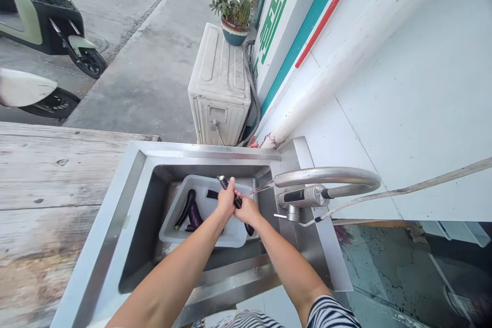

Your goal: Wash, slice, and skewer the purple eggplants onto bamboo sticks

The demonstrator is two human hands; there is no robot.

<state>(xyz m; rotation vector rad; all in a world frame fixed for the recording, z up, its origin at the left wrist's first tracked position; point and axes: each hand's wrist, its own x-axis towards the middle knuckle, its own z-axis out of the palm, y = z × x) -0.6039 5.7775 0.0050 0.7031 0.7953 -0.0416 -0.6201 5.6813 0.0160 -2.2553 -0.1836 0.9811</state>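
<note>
Both my hands are closed around one long, dark eggplant (223,182) over a white plastic tub (169,233). My left hand (227,198) grips its upper part, with one end sticking out at the upper left. Lower and to the right, my right hand (248,211) holds the same eggplant. Water from the faucet (326,177) runs toward my hands. Other purple eggplants (195,215) lie in the tub, to the left of my hands. Another dark end (211,193) shows just left of my left hand; the rest of it is hidden.
The tub sits in a steel sink (134,261). A worn wooden tabletop (46,179) adjoins it on the left. A white tiled wall (423,113) rises on the right. Beyond the sink stand an outdoor air-conditioner unit (221,72), a potted plant (233,31) and a parked scooter (42,5).
</note>
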